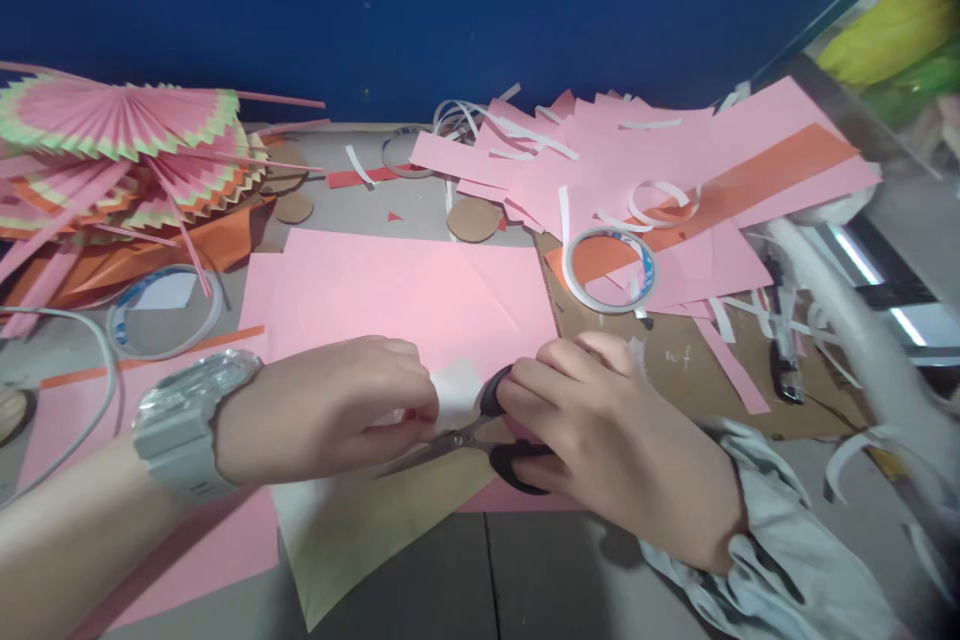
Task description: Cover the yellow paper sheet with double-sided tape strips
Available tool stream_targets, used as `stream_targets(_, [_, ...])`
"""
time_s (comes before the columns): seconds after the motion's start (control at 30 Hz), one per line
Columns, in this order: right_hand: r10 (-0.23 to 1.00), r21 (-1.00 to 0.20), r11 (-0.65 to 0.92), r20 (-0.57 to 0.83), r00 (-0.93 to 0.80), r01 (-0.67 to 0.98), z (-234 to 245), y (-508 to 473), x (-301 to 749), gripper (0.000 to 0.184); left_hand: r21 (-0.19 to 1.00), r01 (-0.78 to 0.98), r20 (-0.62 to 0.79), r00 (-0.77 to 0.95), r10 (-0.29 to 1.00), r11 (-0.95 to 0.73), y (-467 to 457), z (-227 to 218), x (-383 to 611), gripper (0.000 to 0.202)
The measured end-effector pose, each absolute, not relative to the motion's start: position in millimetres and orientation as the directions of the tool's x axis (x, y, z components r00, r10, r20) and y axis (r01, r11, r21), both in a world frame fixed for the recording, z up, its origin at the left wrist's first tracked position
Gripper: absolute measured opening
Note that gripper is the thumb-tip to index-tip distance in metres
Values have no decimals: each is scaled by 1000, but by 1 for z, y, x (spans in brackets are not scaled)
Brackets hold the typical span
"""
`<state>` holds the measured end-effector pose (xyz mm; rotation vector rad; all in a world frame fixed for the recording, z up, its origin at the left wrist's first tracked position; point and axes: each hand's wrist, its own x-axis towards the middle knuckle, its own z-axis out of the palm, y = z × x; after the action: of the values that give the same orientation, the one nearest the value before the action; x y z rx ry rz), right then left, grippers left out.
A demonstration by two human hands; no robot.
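Observation:
My right hand (607, 430) grips black-handled scissors (460, 439), with the fingers in the loops and the loops spread apart. The blades point left and lie against a pale yellow-white sheet of paper (360, 530). My left hand (337, 410), with a grey watch (187, 430) on its wrist, is closed with the fingertips pinching that sheet beside the blades. Part of the blades is hidden by the left hand. Beneath both hands lie pink paper sheets (390, 290), and the pale sheet hangs over their front edge.
Folded pink paper fans (127, 125) are piled at the left. Rolls of double-sided tape (610, 270) lie on both sides. Pink paper pieces (600, 155) heap at the back right, with white strips around. A cutter knife (785, 350) and cardboard discs (474, 219) also lie on the table.

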<state>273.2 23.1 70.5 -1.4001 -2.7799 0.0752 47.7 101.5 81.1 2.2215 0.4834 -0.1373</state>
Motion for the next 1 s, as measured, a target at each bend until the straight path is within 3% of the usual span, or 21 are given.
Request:
stream_targets(0.1, [811, -111, 581, -2, -584, 807, 71, 23, 274, 30, 654, 387, -250, 921, 297, -650, 99, 82, 49, 13])
stream_targets(0.3, [816, -235, 551, -51, -576, 801, 70, 23, 275, 27, 318, 394, -242, 913, 328, -862, 88, 91, 52, 22])
stream_targets(0.5, [820, -291, 530, -64, -569, 797, 72, 25, 276, 26, 189, 326, -132, 943, 305, -926, 87, 93, 50, 19])
stream_targets(0.7, [842, -338, 475, -96, -531, 813, 75, 26, 277, 25, 49, 170, -103, 981, 164, -984, 82, 92, 52, 15])
stream_targets(0.83, [847, -365, 460, -94, -524, 809, 77, 27, 277, 25, 60, 150, -92, 985, 144, -987, 83, 94, 52, 14])
stream_targets(1.0, [844, -389, 446, -116, -524, 806, 79, 29, 277, 23, 269, 318, -74, 948, 310, -909, 95, 93, 47, 24])
